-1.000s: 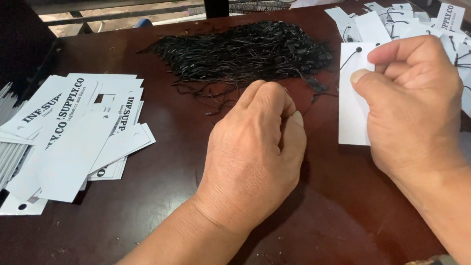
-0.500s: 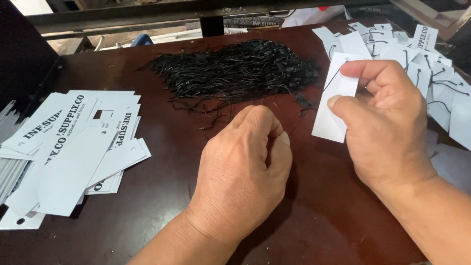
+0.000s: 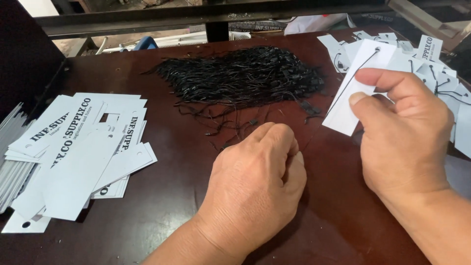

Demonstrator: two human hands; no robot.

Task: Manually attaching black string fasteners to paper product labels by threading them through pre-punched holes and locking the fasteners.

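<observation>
Left hand [image 3: 255, 191] sits low on the dark wooden table [image 3: 162, 211], knuckles up, fingers curled in toward the palm with the fingertips tucked under near the loose ends of black string; whether anything is pinched there I cannot tell, the back of the hand hides it. Well out to its left lies a fanned stack of white card tags [image 3: 78, 152], long rectangles with black lettering, some blank side up, and past them at the table edge a further bundle of white tags [image 3: 12, 162] seen edge on. Just ahead of the knuckles, a few stray strings trail onto the wood, and beyond those sprawls the big heap of black string loops [image 3: 245, 76], tangled and spread wide. Over to the right now: the right hand [image 3: 402, 137] is raised a little off the table, thumb and forefinger pressed together on one white tag [image 3: 355, 88], held tilted, hole end pointing away. A thin black string [image 3: 351, 83] runs from that hole down across the tag's face toward the thumb. Behind and to the right of that hand lies a scattered pile of strung tags [image 3: 427, 61], white cards with black loops already through them.
</observation>
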